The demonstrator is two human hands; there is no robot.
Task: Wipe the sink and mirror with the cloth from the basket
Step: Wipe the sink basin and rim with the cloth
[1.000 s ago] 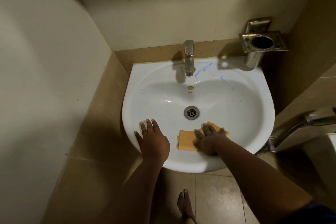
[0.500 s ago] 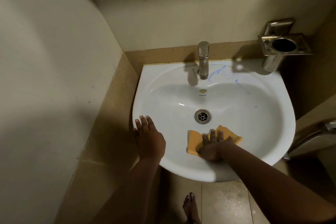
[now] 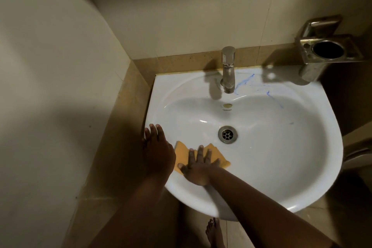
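A white wall-hung sink (image 3: 302,177) fills the middle of the head view. Blue marks streak its back right rim and bowl. An orange cloth (image 3: 182,152) lies flat on the near left slope of the bowl. My right hand (image 3: 198,164) presses on the cloth with fingers spread and straight. My left hand (image 3: 156,150) rests flat on the sink's left rim, right beside the cloth. No mirror or basket is in view.
A steel tap (image 3: 228,68) stands at the back of the sink, above the drain (image 3: 227,134). A steel tumbler holder (image 3: 328,50) juts from the wall at the back right. Walls close in on the left and behind. A bare foot (image 3: 214,231) stands below the sink.
My right hand has slid the cloth leftward along the bowl's near side, up to my left hand. The left hand has stayed on the rim. The camera has turned left.
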